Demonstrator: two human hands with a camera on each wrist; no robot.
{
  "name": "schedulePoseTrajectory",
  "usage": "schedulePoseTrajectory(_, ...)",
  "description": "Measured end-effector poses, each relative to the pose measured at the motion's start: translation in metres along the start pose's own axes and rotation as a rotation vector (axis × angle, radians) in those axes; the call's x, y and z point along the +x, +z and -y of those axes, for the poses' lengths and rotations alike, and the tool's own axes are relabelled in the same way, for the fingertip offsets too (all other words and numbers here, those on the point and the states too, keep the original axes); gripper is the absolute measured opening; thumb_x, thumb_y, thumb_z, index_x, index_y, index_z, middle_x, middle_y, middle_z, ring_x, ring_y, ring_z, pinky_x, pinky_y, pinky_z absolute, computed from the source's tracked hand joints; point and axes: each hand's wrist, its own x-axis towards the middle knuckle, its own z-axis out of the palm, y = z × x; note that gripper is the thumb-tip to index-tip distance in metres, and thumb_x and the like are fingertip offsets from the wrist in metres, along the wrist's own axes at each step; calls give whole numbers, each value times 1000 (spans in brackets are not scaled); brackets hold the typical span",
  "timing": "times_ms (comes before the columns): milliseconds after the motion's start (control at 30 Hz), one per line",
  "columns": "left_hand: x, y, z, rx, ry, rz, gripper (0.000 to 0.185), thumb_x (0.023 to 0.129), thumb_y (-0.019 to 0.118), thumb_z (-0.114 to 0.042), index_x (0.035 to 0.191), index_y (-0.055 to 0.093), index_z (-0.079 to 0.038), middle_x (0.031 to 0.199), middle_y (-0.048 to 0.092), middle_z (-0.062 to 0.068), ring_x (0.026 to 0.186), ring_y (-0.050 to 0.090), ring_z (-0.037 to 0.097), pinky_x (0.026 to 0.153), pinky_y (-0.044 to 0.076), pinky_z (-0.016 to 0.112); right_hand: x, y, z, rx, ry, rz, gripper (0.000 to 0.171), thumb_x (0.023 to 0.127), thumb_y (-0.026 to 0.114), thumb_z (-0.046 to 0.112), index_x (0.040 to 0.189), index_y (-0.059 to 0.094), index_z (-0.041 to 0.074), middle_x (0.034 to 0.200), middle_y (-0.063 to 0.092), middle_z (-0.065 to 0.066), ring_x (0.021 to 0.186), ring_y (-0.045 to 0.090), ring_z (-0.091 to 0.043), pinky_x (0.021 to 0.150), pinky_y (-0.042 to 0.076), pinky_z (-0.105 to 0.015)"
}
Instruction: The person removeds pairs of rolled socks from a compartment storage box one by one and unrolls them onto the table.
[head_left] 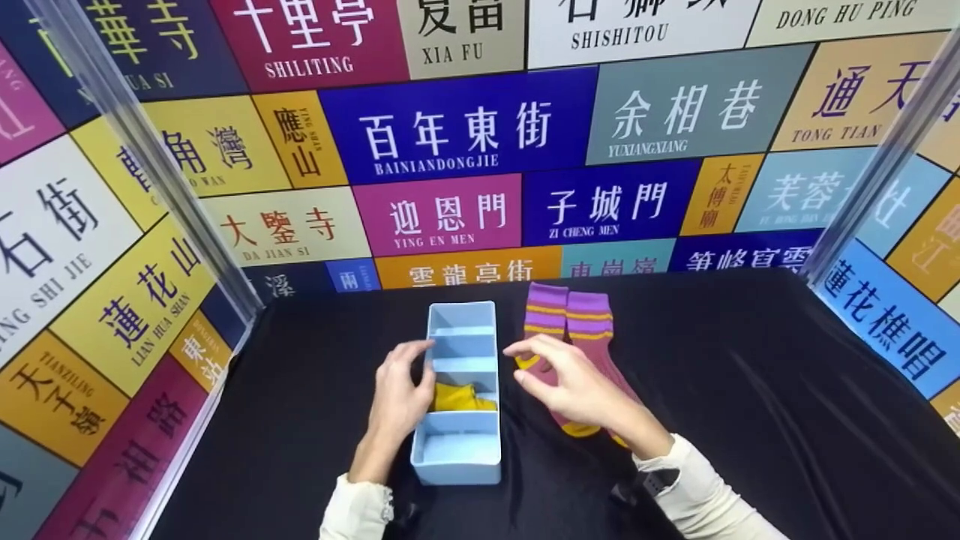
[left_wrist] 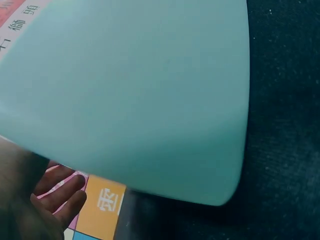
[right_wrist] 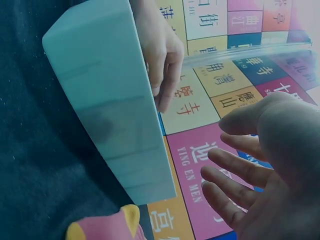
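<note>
A pale blue storage box [head_left: 456, 450] with several compartments stands lengthwise on the black cloth. A yellow folded piece of fabric [head_left: 456, 397] lies in its second compartment from the front; what kind it is cannot be told. My left hand [head_left: 401, 386] is at the box's left rim with fingers loosely bent, holding nothing; whether it touches the rim is unclear. To the right lies a pair of pink socks [head_left: 600, 360] with purple and yellow striped cuffs, yellow heels and toes. Over them hovers my right hand [head_left: 574, 382], thumb and fingers apart, nothing between them.
Black cloth [head_left: 720, 360] covers the table. Behind and at the sides stand panels [head_left: 457, 127] printed with coloured street-name signs. Clear upright posts [head_left: 187, 172] mark the corners at left and right.
</note>
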Motion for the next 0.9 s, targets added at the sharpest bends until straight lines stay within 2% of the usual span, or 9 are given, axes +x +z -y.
schedulePoseTrajectory(100, 0, 0, 3, -27, -23, -4, 34, 95, 74, -1, 129, 77, -8, 131, 73, 11, 120, 71, 28, 105, 58, 43, 1, 6, 2, 5, -11, 29, 33, 103, 74, 21, 136, 70, 22, 130, 72, 4, 111, 71, -22, 96, 61, -39)
schedulePoseTrajectory(200, -1, 1, 5, -54, -78, 16, 35, 97, 74, -4, 131, 76, -10, 132, 71, 10, 116, 72, 26, 101, 60, 41, 3, 12, 3, 24, -28, 54, 33, 104, 72, 20, 137, 70, 19, 129, 73, -1, 111, 69, -26, 95, 60, -42)
schedulePoseTrajectory(300, -3, 2, 7, -91, -130, 38, 34, 101, 71, -8, 135, 73, -12, 131, 71, 10, 109, 73, 21, 95, 61, 38, 5, 17, 4, 46, -40, 86, 33, 104, 71, 19, 137, 70, 16, 129, 73, -3, 114, 68, -24, 95, 60, -42)
schedulePoseTrajectory(400, -5, 4, 10, -139, -146, 40, 34, 102, 69, -9, 136, 71, -11, 131, 73, 12, 103, 75, 19, 88, 62, 35, 9, 22, 5, 81, -52, 149, 32, 104, 71, 17, 136, 70, 14, 131, 74, -4, 119, 70, -26, 96, 62, -43)
schedulePoseTrajectory(533, -7, 8, 12, -207, -142, 31, 34, 102, 67, -6, 136, 69, -13, 131, 75, 14, 105, 77, 22, 94, 62, 41, 14, 31, 4, 110, -64, 254, 32, 106, 69, 19, 136, 70, 10, 132, 75, -9, 119, 71, -30, 96, 63, -44)
schedulePoseTrajectory(667, -8, 8, 12, -242, -165, 46, 33, 104, 66, -9, 134, 68, -20, 132, 75, 14, 110, 77, 22, 102, 59, 46, 22, 40, 5, 75, -52, 331, 34, 108, 65, 22, 138, 70, 7, 134, 75, -8, 121, 71, -30, 103, 59, -46)
schedulePoseTrajectory(767, -9, 7, 11, -245, -188, 63, 31, 105, 64, -11, 134, 69, -23, 133, 75, 14, 111, 76, 21, 104, 58, 46, 28, 47, 6, 39, -31, 363, 34, 110, 61, 25, 139, 70, 8, 135, 75, -6, 123, 71, -26, 109, 56, -48)
schedulePoseTrajectory(900, -9, 6, 10, -245, -211, 73, 30, 106, 64, -13, 135, 69, -19, 134, 75, 14, 107, 77, 20, 100, 58, 46, 36, 55, 9, -19, -17, 354, 31, 111, 60, 24, 135, 74, 10, 129, 78, -3, 119, 72, -19, 108, 56, -45)
